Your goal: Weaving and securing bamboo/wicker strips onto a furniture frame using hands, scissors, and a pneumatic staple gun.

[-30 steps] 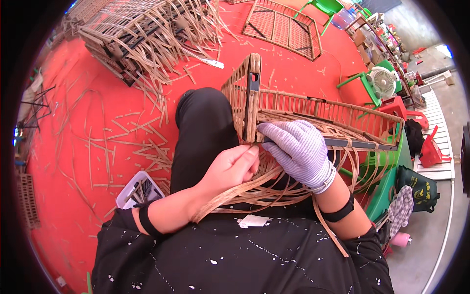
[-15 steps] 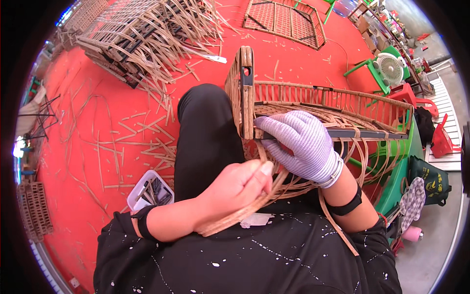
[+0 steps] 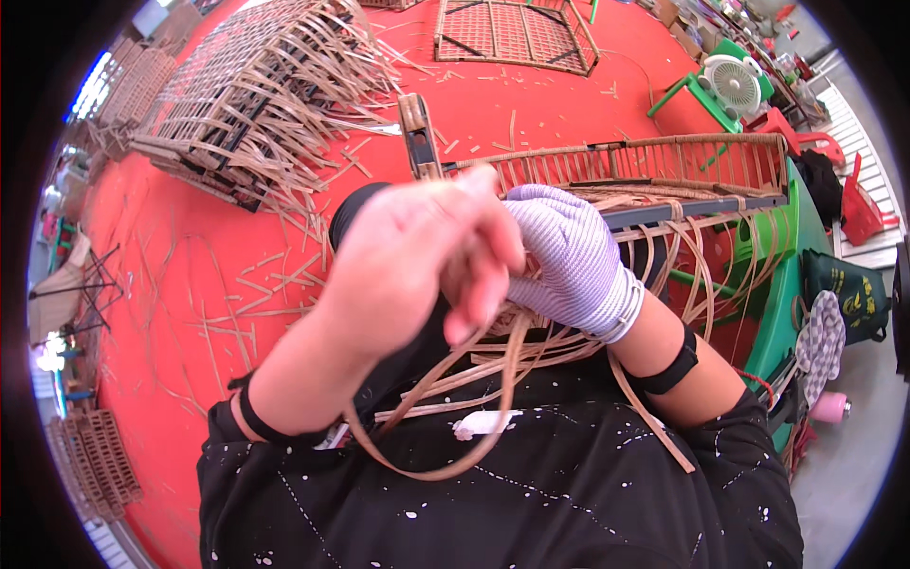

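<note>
A rattan-woven frame with a dark metal rail (image 3: pixel 697 210) rests across my lap, its wrapped post (image 3: pixel 418 133) standing at the left corner. My right hand (image 3: pixel 578 261), in a pale lilac knitted glove, is closed around the rail near that corner. Bare and raised in front of the corner, my left hand (image 3: pixel 417 251) has its fingers curled together on a rattan strip; the pinched part is hidden behind the fingers. Below the hands the loose rattan strip (image 3: pixel 441 474) hangs in a loop over my black shirt. Several more strips (image 3: pixel 569 353) trail from the frame over my lap.
A large half-woven rattan piece (image 3: pixel 256 114) with bristling ends lies at the far left. Offcuts (image 3: pixel 237 322) litter the red floor. Another woven panel (image 3: pixel 517 36) lies at the back. On the right are a fan (image 3: pixel 735 83), green stools and a dark bag (image 3: pixel 846 294).
My left hand has risen from my lap toward the frame's corner, and the strip has slackened into a loop. The frame's post has tilted left. My right hand stays at the rail.
</note>
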Demonstrator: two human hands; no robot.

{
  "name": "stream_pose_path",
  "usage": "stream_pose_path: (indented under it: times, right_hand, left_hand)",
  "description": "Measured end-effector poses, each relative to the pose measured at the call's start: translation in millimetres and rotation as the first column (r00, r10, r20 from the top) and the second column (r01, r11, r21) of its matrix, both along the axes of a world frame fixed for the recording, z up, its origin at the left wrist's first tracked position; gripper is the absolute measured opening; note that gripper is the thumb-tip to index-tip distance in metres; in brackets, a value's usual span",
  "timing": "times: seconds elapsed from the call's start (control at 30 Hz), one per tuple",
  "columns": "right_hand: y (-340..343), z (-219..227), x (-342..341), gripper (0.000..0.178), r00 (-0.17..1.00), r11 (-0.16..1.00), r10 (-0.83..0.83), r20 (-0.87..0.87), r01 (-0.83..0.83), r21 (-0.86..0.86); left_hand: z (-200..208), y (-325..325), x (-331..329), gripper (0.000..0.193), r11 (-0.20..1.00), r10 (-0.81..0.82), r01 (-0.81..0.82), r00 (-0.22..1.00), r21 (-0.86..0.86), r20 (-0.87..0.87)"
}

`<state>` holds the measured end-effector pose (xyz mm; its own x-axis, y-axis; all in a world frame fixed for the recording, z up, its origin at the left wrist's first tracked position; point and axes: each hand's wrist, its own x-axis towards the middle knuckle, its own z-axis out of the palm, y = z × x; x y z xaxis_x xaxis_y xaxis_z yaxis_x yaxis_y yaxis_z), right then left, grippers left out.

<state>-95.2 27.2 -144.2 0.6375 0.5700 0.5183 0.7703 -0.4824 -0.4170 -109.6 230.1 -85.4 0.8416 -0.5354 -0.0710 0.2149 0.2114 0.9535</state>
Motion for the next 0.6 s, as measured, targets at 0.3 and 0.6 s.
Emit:
stream_pose_path:
  times: [0.3,0.6]
  right_hand:
    - [6.3,-16.0,4.3,0.035,0.971,0.994,-0.002,0.238,-0.025,0.107]
    - [5.2,-11.9,1.8,0.033,0.976,1.0,0.002,0.218,-0.004,0.008]
  left_hand:
    - [6.5,-3.8,71.9,0.044,0.986,0.082,-0.085,0.996,-0.143,-0.022]
    - [21.1,-21.1,75.5,0.049,0.964,0.197,-0.197,0.98,0.181,0.018]
